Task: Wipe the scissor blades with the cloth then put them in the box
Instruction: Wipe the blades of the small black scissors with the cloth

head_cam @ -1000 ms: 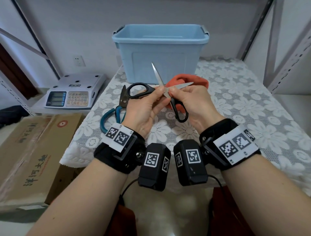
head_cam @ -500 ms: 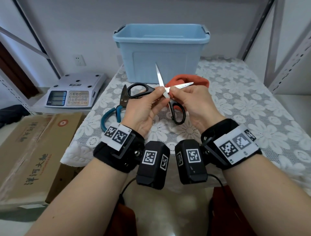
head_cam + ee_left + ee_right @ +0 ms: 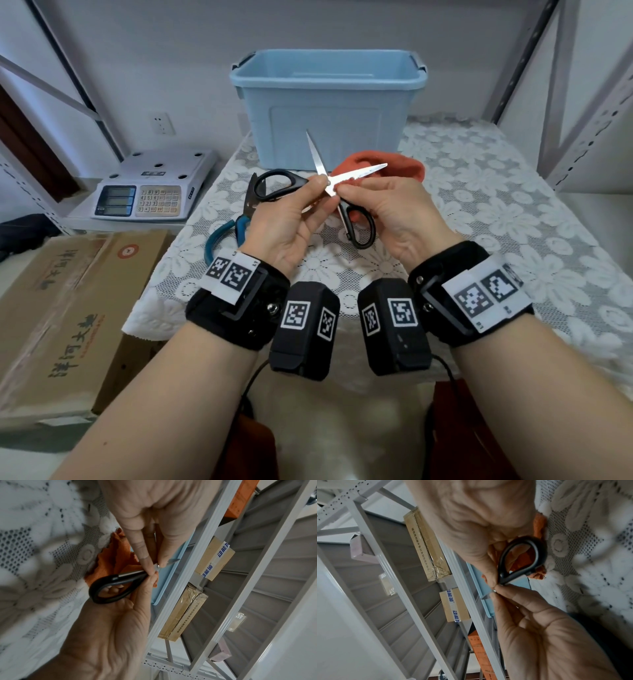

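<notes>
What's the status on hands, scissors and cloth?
Both hands, left hand and right hand, pinch the open black-handled steel scissors near the pivot. Orange cloth lies untouched before the empty light-blue plastic box. Nothing obstructing.

A table covered with a white lace floral tablecloth point(image 3: 479, 212) carries a light blue plastic box point(image 3: 329, 113) at its back, a crumpled orange cloth point(image 3: 404, 168) just before the box, and teal-handled pliers point(image 3: 236, 222) near the left edge.
</notes>
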